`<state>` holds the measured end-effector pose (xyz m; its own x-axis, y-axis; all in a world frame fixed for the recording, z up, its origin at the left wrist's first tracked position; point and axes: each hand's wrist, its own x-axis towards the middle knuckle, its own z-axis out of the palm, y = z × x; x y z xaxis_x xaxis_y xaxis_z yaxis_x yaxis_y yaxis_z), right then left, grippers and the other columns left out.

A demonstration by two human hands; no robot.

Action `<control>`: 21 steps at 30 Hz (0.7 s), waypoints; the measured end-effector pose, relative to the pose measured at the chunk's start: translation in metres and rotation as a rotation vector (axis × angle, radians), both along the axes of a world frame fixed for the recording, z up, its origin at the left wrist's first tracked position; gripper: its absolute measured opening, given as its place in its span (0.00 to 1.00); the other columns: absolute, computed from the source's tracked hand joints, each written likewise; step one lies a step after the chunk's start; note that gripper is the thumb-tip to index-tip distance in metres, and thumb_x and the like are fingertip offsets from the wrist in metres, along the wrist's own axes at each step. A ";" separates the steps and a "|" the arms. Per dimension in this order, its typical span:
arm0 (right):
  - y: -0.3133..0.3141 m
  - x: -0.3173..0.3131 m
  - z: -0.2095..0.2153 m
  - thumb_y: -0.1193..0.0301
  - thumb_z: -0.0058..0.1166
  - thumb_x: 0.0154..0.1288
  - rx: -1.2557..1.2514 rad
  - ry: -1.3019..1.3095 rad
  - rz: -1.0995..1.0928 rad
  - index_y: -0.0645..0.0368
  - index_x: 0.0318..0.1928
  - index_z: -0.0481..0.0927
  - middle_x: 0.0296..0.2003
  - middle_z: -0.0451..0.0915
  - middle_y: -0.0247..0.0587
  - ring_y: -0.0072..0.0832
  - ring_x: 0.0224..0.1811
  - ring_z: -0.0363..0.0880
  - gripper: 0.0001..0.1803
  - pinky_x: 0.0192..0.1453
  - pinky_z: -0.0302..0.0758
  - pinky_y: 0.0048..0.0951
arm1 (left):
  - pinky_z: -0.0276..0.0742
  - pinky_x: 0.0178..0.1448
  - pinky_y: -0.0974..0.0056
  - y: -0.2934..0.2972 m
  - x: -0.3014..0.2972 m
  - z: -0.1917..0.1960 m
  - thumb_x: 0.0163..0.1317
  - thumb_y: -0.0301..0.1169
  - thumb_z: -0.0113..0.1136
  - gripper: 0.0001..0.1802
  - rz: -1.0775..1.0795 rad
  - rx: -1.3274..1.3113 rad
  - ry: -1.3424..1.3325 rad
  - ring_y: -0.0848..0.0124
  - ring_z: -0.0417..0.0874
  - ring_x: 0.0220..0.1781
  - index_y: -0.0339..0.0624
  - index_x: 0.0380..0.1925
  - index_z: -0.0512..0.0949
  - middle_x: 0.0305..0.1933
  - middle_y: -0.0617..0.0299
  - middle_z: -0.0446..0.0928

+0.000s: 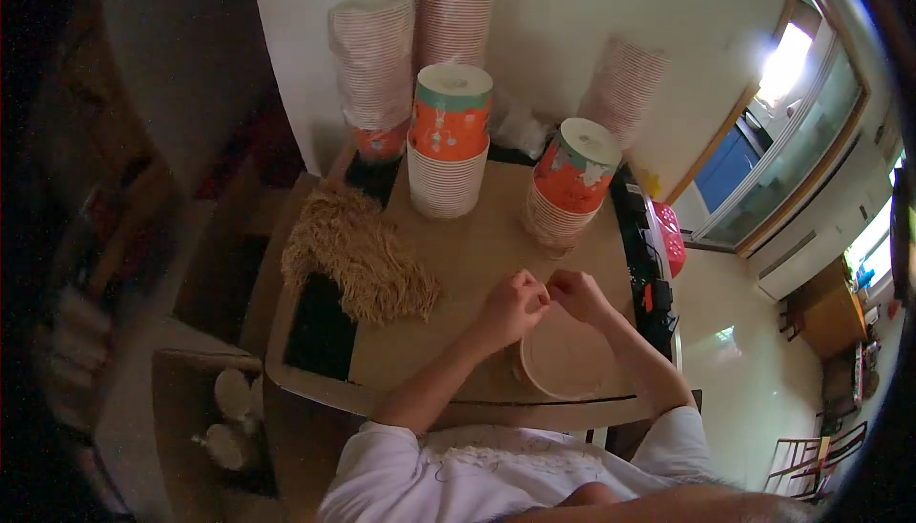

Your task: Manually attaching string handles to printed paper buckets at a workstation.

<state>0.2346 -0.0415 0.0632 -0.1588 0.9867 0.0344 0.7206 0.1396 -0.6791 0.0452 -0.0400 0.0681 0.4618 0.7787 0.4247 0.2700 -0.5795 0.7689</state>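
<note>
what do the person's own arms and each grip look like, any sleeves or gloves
A white short-sleeved fabric shirt is worn; its left sleeve and right sleeve end near the elbows, leaving both forearms bare. The left grip and right grip are human hands without gloves. No watch shows.

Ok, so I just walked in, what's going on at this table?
A person's left hand and right hand are close together, fingers curled, by the far rim of a round pale tub near the front edge of the table. I can't tell whether the fingers pinch anything. A bundle of brown strands lies to the left, and two orange-topped stacks of tubs stand farther back.
</note>
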 end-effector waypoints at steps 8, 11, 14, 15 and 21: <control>-0.033 -0.001 0.016 0.73 0.53 0.55 0.095 0.124 -0.055 0.63 0.30 0.75 0.23 0.76 0.42 0.21 0.24 0.71 0.05 0.30 0.70 0.26 | 0.67 0.48 0.59 -0.002 0.005 -0.024 0.42 0.29 0.60 0.05 0.135 0.321 0.220 0.62 0.70 0.45 0.43 0.22 0.80 0.36 0.59 0.72; -0.038 0.003 0.005 0.75 0.53 0.53 0.120 0.159 -0.084 0.63 0.29 0.76 0.24 0.76 0.42 0.23 0.26 0.74 0.04 0.31 0.71 0.25 | 0.67 0.49 0.57 -0.007 0.006 -0.002 0.48 0.31 0.60 0.06 0.149 0.313 0.389 0.58 0.69 0.48 0.45 0.27 0.81 0.41 0.56 0.71; -0.038 -0.004 -0.005 0.76 0.54 0.52 0.228 0.096 -0.141 0.63 0.28 0.75 0.24 0.76 0.43 0.28 0.25 0.74 0.04 0.30 0.71 0.26 | 0.68 0.47 0.57 -0.017 0.013 0.017 0.48 0.30 0.60 0.06 0.264 0.339 0.472 0.58 0.72 0.45 0.43 0.28 0.79 0.41 0.55 0.72; -0.038 -0.007 -0.006 0.76 0.54 0.51 0.277 0.016 -0.177 0.62 0.28 0.75 0.23 0.75 0.43 0.31 0.24 0.74 0.03 0.30 0.71 0.28 | 0.69 0.45 0.57 -0.018 0.016 0.012 0.48 0.30 0.59 0.06 0.237 0.230 0.396 0.58 0.73 0.42 0.42 0.26 0.78 0.39 0.55 0.73; -0.038 -0.027 0.000 0.75 0.54 0.51 0.373 0.115 -0.136 0.61 0.28 0.74 0.25 0.75 0.46 0.38 0.25 0.74 0.04 0.30 0.71 0.31 | 0.71 0.37 0.59 0.008 0.011 -0.046 0.55 0.29 0.54 0.07 0.019 -0.158 0.229 0.64 0.76 0.34 0.38 0.30 0.74 0.33 0.57 0.75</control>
